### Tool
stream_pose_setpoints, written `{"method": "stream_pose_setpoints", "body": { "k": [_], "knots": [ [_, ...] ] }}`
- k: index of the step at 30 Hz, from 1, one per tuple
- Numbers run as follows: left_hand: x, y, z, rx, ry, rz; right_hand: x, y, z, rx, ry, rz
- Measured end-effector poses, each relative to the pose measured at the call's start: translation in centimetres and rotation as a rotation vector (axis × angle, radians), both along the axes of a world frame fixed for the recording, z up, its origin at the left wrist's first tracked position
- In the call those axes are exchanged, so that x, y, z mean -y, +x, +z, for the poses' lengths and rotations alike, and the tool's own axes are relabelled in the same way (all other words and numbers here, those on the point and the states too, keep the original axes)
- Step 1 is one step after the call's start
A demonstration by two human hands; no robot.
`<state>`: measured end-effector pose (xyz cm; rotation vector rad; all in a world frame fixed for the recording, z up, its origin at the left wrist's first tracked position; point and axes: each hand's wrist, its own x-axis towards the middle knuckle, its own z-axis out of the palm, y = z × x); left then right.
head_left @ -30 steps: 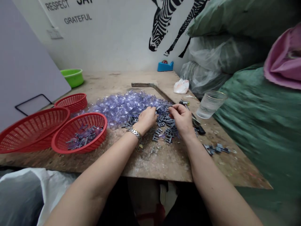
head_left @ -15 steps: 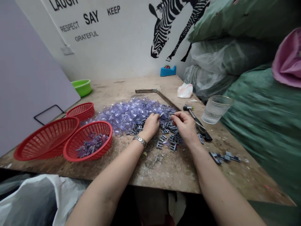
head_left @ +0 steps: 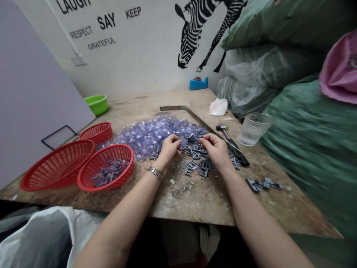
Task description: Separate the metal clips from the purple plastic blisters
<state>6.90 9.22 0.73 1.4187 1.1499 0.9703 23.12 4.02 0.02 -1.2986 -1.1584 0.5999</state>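
My left hand (head_left: 170, 149), with a metal watch on the wrist, pinches a clear purple plastic piece (head_left: 183, 142) at its fingertips. Across a small gap, my right hand (head_left: 216, 150) is closed at thumb and forefinger on a small dark grey plastic part, mostly covered by the fingers. Both hands hover at the front of a heap of clear purple pieces (head_left: 150, 132). Below and between them lie loose dark grey plastic parts (head_left: 205, 163), some shaped like combs. A red basket (head_left: 128, 169) left of my left hand contains purple and grey pieces together.
Two more red baskets (head_left: 30, 178) stand at the left, with a green basin (head_left: 104, 106) behind. A bent metal bar (head_left: 195, 115) runs past the heap. Right of my right hand are a hammer (head_left: 227, 133), a glass (head_left: 252, 130) and more grey pieces (head_left: 264, 184). Green sacks (head_left: 301, 149) border the table.
My left hand has come up and left from the grey parts, and a purple piece now shows at its fingertips. My right hand has shifted slightly left, still pinched.
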Motion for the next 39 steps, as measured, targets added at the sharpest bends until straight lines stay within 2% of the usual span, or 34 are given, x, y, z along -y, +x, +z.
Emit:
{"method": "stream_pose_setpoints", "body": {
  "k": [5,10,14,19,29,35,39],
  "knots": [
    [2.1,-0.7,0.8,0.333,-0.224,-0.058,0.2,-0.6,0.1,-0.026,-0.037,0.113],
    [3.3,-1.1,0.6,0.464,-0.348,-0.111,0.6,-1.7,0.1,0.016,-0.048,0.192],
    [3.7,-1.4,0.0,0.498,-0.410,-0.102,0.9,-2.2,0.2,0.081,-0.060,0.208],
    [3.8,-1.7,-0.6,0.493,-0.376,-0.091,1.1,-2.5,0.1,0.201,-0.055,0.224],
    [3.9,-2.4,-0.6,0.466,-0.323,-0.242,0.9,-2.4,-0.3,0.156,-0.080,0.209],
    [4.1,-2.3,-0.5,0.474,-0.258,-0.240,0.9,-2.5,-0.3,0.090,-0.096,0.233],
    [4.0,-2.1,-0.6,0.483,-0.245,-0.196,1.1,-2.7,-0.1,0.186,-0.064,0.211]
  ]
}}
